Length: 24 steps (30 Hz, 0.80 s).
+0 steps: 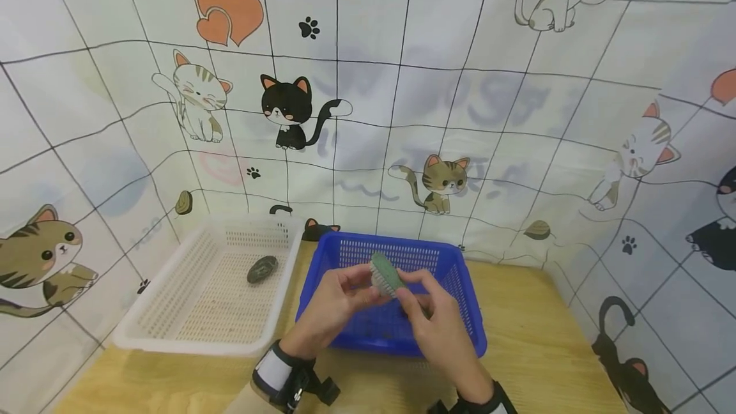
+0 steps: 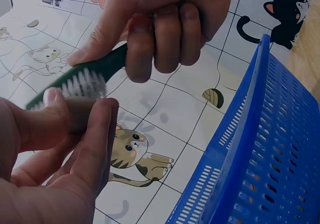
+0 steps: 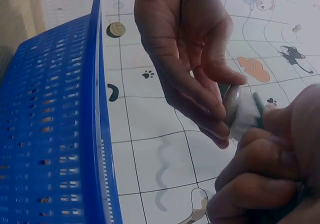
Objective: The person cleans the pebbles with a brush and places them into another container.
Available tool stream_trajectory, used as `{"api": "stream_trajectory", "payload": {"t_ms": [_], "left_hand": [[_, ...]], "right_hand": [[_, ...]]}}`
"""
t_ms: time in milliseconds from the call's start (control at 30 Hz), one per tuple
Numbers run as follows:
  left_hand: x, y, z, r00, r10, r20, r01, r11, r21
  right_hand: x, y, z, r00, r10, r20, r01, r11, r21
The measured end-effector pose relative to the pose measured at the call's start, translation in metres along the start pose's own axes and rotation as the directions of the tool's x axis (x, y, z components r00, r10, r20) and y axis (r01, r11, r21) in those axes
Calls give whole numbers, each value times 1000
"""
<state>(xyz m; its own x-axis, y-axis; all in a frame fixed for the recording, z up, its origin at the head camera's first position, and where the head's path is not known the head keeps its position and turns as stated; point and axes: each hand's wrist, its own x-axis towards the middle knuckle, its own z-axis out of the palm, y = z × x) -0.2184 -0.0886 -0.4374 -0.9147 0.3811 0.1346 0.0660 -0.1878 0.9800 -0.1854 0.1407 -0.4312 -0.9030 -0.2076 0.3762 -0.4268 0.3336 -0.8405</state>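
My right hand (image 1: 439,321) grips a green scrub brush (image 1: 386,269) by its handle, with the thumb along its back. White bristles (image 2: 85,84) press against a smooth grey-brown stone (image 2: 80,111), seen edge-on in the right wrist view. Thumb and fingertips of my left hand (image 1: 336,302) pinch that stone; in the head view the brush mostly hides it. Both hands are above a blue plastic basket (image 1: 397,239). Some small dark things inside the basket are partly covered by the right hand and too unclear to name.
Left of the blue basket stands a white perforated basket (image 1: 190,346) with one dark stone (image 1: 262,270) in it. Both baskets rest on a wooden table (image 1: 523,318). A cat-printed sheet (image 1: 368,101) encloses the back and sides.
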Motion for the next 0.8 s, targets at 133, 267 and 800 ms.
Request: {"api": "stream_trajectory", "payload": {"t_ms": [133,267,800], "left_hand": [[-1,0,-1,999,25,38,-25,1000,-13],[-2,1,-4,997,44,64,-42,999,-29],[-16,15,-37,995,69,-73,-60,992,112]], "right_hand": [[1,1,-4,998,20,-60,-22,999,-25],[0,2,-6,995,40,-95,-39,999,3],[3,2,-20,989,28,-148,-18,998,64]]}}
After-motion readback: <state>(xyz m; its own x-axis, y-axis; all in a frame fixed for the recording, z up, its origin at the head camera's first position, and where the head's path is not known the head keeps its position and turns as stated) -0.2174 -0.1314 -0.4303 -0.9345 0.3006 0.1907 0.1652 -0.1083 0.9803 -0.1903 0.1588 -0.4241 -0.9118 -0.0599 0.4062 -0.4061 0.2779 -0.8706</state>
